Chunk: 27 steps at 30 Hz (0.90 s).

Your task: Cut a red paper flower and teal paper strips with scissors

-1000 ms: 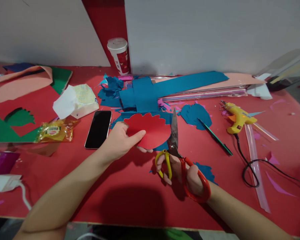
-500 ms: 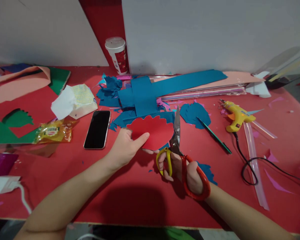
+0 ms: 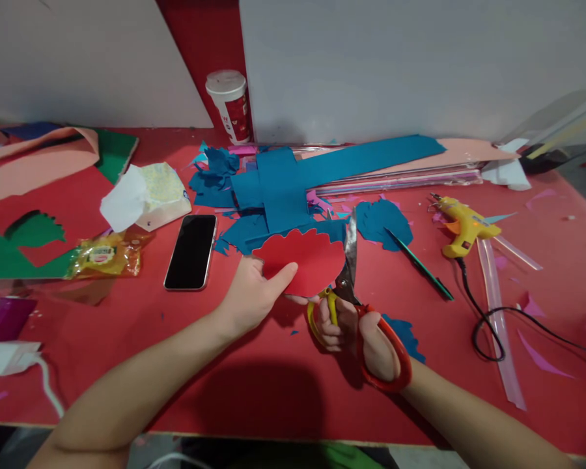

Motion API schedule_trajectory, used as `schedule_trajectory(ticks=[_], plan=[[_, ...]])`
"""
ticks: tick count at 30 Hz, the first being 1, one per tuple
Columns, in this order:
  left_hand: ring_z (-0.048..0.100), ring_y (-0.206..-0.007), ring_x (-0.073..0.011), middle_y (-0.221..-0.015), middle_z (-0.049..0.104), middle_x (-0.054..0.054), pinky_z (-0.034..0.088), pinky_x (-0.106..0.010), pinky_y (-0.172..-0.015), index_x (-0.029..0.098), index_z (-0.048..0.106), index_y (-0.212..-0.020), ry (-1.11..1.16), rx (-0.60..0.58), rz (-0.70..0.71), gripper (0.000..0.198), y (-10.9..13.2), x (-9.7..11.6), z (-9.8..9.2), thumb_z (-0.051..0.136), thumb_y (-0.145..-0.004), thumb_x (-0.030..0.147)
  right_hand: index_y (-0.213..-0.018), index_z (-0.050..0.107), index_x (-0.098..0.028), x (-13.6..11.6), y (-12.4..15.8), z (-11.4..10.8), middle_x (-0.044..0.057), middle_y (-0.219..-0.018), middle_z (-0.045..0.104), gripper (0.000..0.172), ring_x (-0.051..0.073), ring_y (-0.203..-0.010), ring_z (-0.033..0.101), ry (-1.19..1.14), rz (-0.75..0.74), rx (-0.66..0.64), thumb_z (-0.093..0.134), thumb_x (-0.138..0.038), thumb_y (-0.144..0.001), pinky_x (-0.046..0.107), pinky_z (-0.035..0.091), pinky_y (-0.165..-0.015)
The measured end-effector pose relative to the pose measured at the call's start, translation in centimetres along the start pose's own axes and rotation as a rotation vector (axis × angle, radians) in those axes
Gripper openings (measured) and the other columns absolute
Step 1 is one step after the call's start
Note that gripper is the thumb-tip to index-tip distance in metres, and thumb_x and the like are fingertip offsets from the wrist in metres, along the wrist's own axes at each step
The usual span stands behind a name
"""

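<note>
Between the thumb and fingers of my left hand (image 3: 251, 293) is a red paper cutout (image 3: 310, 257) with a scalloped upper edge. My right hand (image 3: 366, 335) has its fingers through the scissors (image 3: 348, 280), which have one yellow and one red handle. The blades point away from me, close against the right edge of the red cutout. Behind the cutout lie blue paper pieces (image 3: 286, 189) and strips. A blue scalloped piece (image 3: 383, 225) rests just beyond the blades, with a green pen (image 3: 424, 270) partly across it. Part of another blue piece (image 3: 405, 339) shows beside my right wrist.
A black phone (image 3: 190, 252) lies left of my hand, near a yellow snack packet (image 3: 102, 256). At the right sits a yellow glue gun (image 3: 469, 228) with its cord and clear plastic strips (image 3: 498, 326). A lidded paper cup (image 3: 230, 107) stands at the back.
The red cutout and my left hand have shifted slightly right, closer to the scissors. The fingers of my right hand have curled in, and the yellow handle has turned a little.
</note>
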<state>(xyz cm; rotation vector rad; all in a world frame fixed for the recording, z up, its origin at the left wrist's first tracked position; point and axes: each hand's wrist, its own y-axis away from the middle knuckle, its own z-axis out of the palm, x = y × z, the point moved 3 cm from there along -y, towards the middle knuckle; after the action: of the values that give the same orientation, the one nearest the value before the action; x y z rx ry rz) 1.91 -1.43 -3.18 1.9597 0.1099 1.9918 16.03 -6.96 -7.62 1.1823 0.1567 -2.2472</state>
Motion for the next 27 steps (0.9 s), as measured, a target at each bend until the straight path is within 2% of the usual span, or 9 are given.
schedule_trajectory(ticks=[4,10,16,23,27], plan=[[0.065,-0.052,-0.0201,-0.056,0.065,-0.005,0.053,-0.027,-0.051,0.011,0.060,-0.066,0.060,-0.016,-0.015,0.027,0.12,-0.07,0.43,0.059,-0.073,0.037,-0.074,0.038,-0.020,-0.02,0.04,0.03,-0.006,-0.060,0.023,0.062,0.006,-0.047,0.015,-0.005,0.009,0.018,0.037,-0.081,-0.060,0.021,0.015,-0.041],[0.066,-0.054,-0.0211,-0.066,0.067,-0.007,0.052,-0.027,-0.050,0.011,0.057,-0.066,0.056,-0.006,-0.020,0.028,0.19,-0.06,0.48,0.059,-0.073,0.038,-0.074,0.037,-0.020,-0.01,0.20,-0.03,-0.007,-0.060,0.021,0.060,0.006,-0.045,0.014,0.023,-0.028,0.017,0.032,-0.079,-0.065,0.021,0.013,-0.040],[0.067,-0.057,-0.0236,-0.054,0.063,-0.005,0.053,-0.028,-0.053,0.012,0.057,-0.063,0.046,0.016,-0.039,0.028,0.19,-0.26,0.54,0.060,-0.072,0.039,-0.074,0.037,-0.021,-0.15,0.33,0.07,-0.006,-0.061,0.022,0.059,0.006,-0.046,0.015,0.033,-0.029,0.025,0.032,-0.079,-0.065,0.021,0.014,-0.041],[0.065,-0.051,-0.0199,-0.054,0.065,-0.004,0.052,-0.026,-0.051,0.013,0.058,-0.062,0.128,-0.026,-0.061,0.026,0.19,-0.25,0.99,0.060,-0.072,0.037,-0.073,0.036,-0.021,-0.23,0.27,0.27,-0.007,-0.060,0.021,0.059,0.006,-0.045,0.014,0.029,-0.051,0.032,0.033,-0.079,-0.065,0.021,0.013,-0.039],[0.064,-0.049,-0.0192,-0.050,0.061,-0.002,0.052,-0.026,-0.050,0.013,0.056,-0.059,0.140,-0.012,-0.060,0.025,0.16,-0.28,0.96,0.061,-0.071,0.034,-0.073,0.036,-0.021,-0.17,0.35,0.28,-0.007,-0.059,0.021,0.058,0.006,-0.044,0.013,0.027,-0.049,0.049,0.033,-0.078,-0.066,0.021,0.013,-0.039]])
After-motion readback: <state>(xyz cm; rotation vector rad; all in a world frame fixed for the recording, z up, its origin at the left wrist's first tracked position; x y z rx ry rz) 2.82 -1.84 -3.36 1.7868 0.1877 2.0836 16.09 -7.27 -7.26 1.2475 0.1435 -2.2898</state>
